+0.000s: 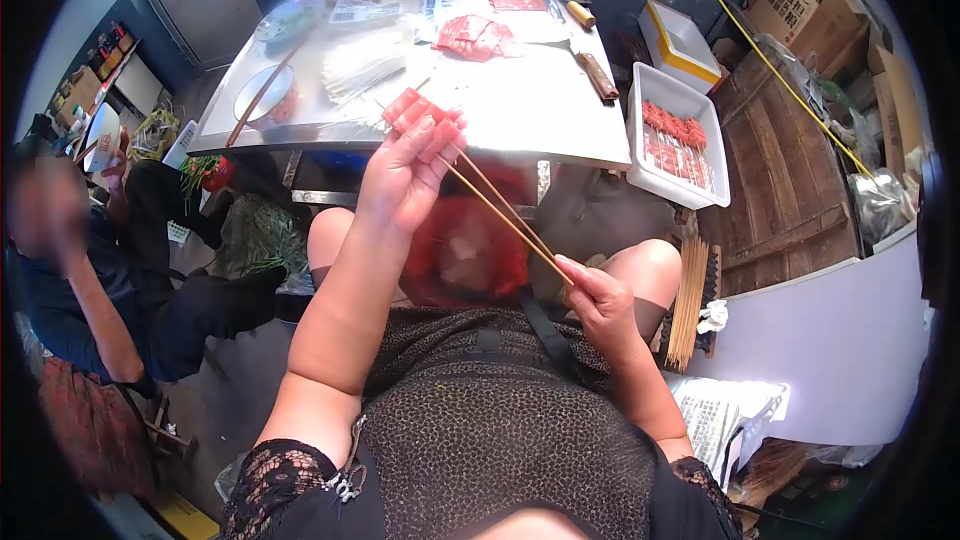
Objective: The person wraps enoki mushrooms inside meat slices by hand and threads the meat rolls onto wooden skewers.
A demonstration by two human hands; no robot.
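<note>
Two long wooden skewers point(505, 219) slant from the table's front edge down to the right. Their lower ends are pinched in my right hand point(598, 302). My left hand point(408, 168) is closed around the pink-red meat pieces point(425, 120) at the upper ends of the skewers. Beyond it, a pile of sliced raw meat point(474, 38) lies on the white table point(560, 120). A bundle of bare skewers point(690, 305) stands to the right of my right hand.
A white tray point(722, 165) of meat skewers sits right of the table. A knife point(597, 77) and bowl point(266, 97) are on the table. At the left a person point(70, 270) sits. A red tub point(465, 260) is below the table edge.
</note>
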